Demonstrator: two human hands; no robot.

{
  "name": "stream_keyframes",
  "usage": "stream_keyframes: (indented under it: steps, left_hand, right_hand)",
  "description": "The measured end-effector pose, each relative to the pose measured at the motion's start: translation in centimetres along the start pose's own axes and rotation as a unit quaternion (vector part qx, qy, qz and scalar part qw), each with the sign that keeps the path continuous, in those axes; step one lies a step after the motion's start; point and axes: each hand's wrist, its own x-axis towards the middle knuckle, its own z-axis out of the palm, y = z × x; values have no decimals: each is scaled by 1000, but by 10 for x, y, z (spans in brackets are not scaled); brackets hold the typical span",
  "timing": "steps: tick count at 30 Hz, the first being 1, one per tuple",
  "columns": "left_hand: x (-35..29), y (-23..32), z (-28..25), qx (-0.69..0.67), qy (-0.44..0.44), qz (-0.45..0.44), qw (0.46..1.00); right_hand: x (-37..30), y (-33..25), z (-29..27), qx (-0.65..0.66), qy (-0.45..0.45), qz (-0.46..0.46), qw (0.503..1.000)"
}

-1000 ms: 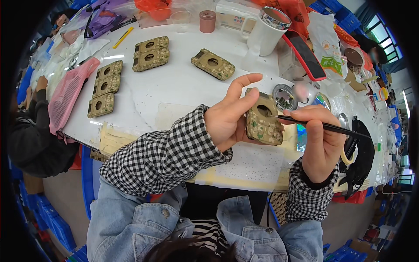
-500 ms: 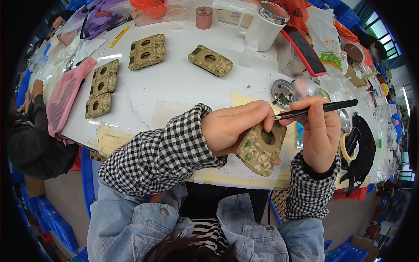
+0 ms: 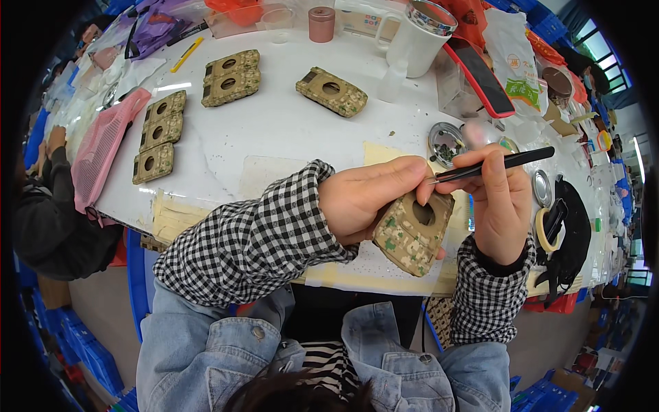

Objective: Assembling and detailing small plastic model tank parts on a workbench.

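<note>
My left hand (image 3: 374, 196) is closed on a camouflage-patterned toy tank hull (image 3: 405, 244), tilted, with a round hole in its top. Black tweezers (image 3: 508, 163) are pinched in my right hand (image 3: 504, 199). Their pale tips reach the far end of the hull beside my left thumb and finger. Whether the tips hold a small piece, I cannot make out. Just beyond my hands a round tin (image 3: 446, 143) contains small dark green bits. More hulls of the same kind lie farther off: one alone (image 3: 332, 93), a pair (image 3: 231, 78) and a row (image 3: 161, 134) at the left.
A white mug (image 3: 419, 41) and a red-cased phone (image 3: 480, 79) stand at the back right. Masking tape (image 3: 542, 230) and a black pouch (image 3: 573, 233) lie right of my right hand. A pink mesh bag (image 3: 110, 151) hangs over the left edge, near another person's sleeve (image 3: 65, 213).
The tweezers and my right hand have shifted slightly left, the handle end dipping a little less far right. My left hand keeps the hull in nearly the same place.
</note>
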Motion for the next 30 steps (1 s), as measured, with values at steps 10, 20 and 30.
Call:
stream_keyframes:
  steps: [10,20,30]
  left_hand:
    - [-1,2,-2,61,-4,-6,998]
    - [1,2,0,-10,-10,11,1000]
    - [2,-1,-3,5,2,33,999]
  right_hand:
    - [1,2,-2,1,-3,3,1000]
    - [-5,8,0,-22,16,-124,992]
    - [-6,9,2,-54,1,-149,987]
